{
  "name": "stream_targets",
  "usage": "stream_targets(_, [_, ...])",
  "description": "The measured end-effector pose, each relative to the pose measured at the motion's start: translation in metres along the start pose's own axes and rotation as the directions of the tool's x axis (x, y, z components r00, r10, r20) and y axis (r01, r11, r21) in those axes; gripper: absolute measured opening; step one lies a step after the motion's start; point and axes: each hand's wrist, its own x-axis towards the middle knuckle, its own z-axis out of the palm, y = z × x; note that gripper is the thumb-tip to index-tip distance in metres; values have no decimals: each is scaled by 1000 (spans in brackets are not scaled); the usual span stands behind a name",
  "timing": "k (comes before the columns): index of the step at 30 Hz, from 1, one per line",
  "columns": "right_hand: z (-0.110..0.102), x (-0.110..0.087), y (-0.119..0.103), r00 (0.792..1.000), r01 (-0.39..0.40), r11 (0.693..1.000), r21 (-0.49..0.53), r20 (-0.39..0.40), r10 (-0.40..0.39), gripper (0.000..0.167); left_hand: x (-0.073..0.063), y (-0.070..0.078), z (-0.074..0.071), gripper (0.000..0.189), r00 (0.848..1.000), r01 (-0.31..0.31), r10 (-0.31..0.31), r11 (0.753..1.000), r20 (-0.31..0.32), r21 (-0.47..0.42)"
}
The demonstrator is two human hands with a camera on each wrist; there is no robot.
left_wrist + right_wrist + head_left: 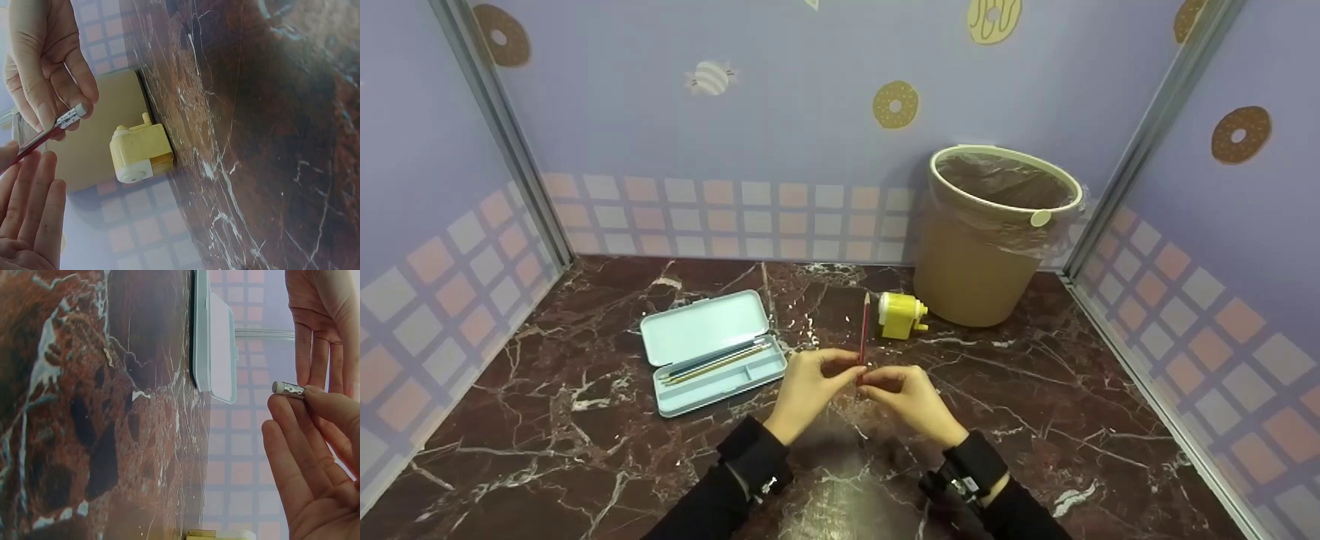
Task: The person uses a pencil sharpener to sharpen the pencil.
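Note:
A red pencil (864, 330) stands nearly upright between both hands, its sharpened tip up. My left hand (810, 386) pinches its lower shaft between thumb and fingers. Near the eraser end, thumb and fingers of my right hand (911, 397) pinch it too. The white eraser and silver ferrule (289, 389) show in the right wrist view. Just beyond the hands sits a yellow crank pencil sharpener (901, 315), also visible in the left wrist view. To the left lies an open light-blue pencil case (705, 330) with several pencils (720, 361) inside.
Behind the sharpener, a tan waste bin (975, 262) lined with a clear bag stands against the back wall. Pale shavings (810, 330) are scattered over the dark marbled tabletop (585, 450). Patterned panels enclose the back and both sides.

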Motion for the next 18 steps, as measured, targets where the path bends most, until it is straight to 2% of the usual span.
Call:
stream_targets(14, [-3,-1,2,999,-45,999,-30,-13,45,18,2,6,3,18,1000,26,-26,999,3,-29])
stream_targets(18, [-6,-2,2,999,-48,999,-16,-22,48,17,5,6,-1,17,1000,12,-12,1000,19,26])
